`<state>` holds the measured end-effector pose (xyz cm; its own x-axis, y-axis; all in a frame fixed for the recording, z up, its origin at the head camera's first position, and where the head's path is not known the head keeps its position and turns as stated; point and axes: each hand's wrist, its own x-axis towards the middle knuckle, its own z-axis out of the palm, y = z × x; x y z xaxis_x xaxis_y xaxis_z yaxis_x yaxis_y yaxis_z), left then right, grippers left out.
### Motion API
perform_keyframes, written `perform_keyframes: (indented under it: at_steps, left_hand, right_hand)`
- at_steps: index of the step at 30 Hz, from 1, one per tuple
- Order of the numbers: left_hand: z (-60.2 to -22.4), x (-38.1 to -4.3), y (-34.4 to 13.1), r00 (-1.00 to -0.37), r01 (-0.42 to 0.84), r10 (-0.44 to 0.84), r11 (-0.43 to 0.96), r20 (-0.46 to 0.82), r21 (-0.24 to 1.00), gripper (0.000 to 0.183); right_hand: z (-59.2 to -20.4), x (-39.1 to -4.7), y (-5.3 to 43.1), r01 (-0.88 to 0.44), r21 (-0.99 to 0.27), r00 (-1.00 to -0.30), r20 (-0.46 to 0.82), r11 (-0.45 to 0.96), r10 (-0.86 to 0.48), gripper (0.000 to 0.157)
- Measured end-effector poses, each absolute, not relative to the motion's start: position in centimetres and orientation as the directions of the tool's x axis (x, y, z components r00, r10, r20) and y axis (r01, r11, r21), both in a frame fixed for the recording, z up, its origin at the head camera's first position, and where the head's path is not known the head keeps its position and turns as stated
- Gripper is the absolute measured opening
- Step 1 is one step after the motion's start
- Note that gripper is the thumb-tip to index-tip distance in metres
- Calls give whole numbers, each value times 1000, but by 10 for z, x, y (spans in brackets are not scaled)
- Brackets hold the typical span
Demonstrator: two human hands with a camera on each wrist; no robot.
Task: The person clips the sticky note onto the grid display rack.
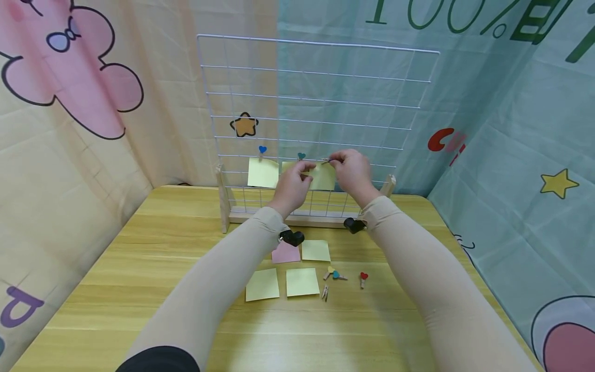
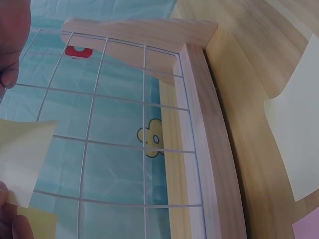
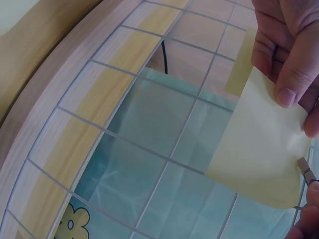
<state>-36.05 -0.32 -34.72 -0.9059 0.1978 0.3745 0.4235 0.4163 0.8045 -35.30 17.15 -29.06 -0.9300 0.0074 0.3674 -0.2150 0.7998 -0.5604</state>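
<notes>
A pale yellow sticky note (image 1: 323,177) is against the wire grid rack (image 1: 325,96). My left hand (image 1: 292,187) pinches its left edge, the thumb lying over the paper in the right wrist view. My right hand (image 1: 354,171) pinches a small wooden clothespin (image 3: 306,170) at the note's upper right corner; whether the peg bites the paper and wire I cannot tell. Left of it, another yellow note (image 1: 263,173) hangs under a blue heart clothespin (image 1: 262,150). Between them, a note (image 1: 286,166) under a teal heart clothespin (image 1: 301,156) is mostly hidden by my left hand.
On the wooden table (image 1: 139,289) before the rack lie yellow notes (image 1: 302,282) and a pink note (image 1: 285,253) partly behind my left wrist. Several loose clothespins, one with a red heart (image 1: 364,276), lie to their right. Printed curtains (image 1: 502,170) surround the table.
</notes>
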Motion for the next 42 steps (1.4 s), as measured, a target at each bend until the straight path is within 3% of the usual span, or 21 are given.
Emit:
perform_keyframes:
  at_steps: [27,42]
  left_hand:
    - [-350,-362,0,-894,443,167,455,415,772,30]
    - [-352,-364,1,-892,447,159,455,423,770,30]
  right_hand:
    - [-278,-351,164,-228,-355,-926,366,907,-89,27]
    - [-278,-353,165,-214,-335,-934,344,918,-92,30]
